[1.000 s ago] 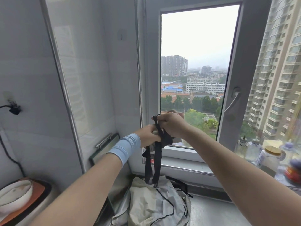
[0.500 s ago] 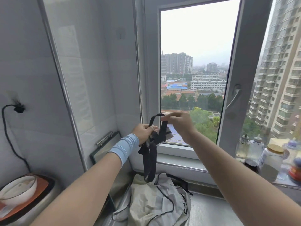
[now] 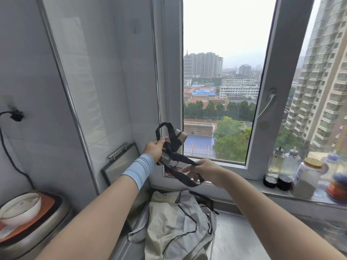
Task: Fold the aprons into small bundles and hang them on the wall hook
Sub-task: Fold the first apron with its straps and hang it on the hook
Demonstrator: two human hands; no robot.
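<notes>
Gripping a small beige apron bundle [image 3: 179,136] in curled fingers, the left hand [image 3: 154,149] holds it up before the window's lower left corner. At 4 o'clock from it, the right hand [image 3: 205,170] pinches the bundle's black strap [image 3: 183,158] between thumb and fingers. A second apron [image 3: 174,224] lies crumpled on the tabletop [image 3: 240,239] at 6 o'clock.

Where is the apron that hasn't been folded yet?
In the head view, the unfolded apron lies crumpled on the counter at bottom centre, below the left hand and right hand, in front of the window sill.
</notes>
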